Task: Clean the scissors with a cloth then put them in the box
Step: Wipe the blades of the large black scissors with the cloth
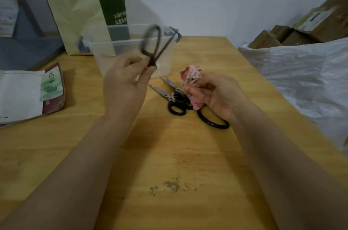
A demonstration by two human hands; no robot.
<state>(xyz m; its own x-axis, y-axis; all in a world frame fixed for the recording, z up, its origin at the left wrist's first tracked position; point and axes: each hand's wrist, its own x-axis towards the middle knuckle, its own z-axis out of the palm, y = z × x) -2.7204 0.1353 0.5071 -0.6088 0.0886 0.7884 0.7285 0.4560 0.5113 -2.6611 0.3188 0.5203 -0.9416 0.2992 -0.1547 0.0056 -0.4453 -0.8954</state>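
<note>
Scissors with black handles (pixel 176 106) lie at the middle of the worktop (pixel 169 163), at least two pairs crossed together and apparently neither wiped nor boxed. Just above them the right grip (pixel 216 96) is clenched around a crumpled pink cloth (pixel 191 76). Hand and cloth cover part of the pile, so the exact count cannot be told; one large black loop (pixel 212 121) pokes out beneath the wrist. Further on, the left grip (pixel 124 79) pinches a dark iron pair (pixel 152 45) at its blade end, handle loops raised and splayed, in the air before the clear plastic box (pixel 116 43) standing toward the worktop's far edge. Motion blur smears this pair and the fingers hide its blades. Whether it is clean cannot be read, though it is probably next for the box. Nothing shows through the box's walls, so the job appears barely begun: at most one pair wiped, none stowed. Behind, a paper bag (pixel 75 13) leans at the wall and cartons (pixel 320 22) are stacked far right.
</note>
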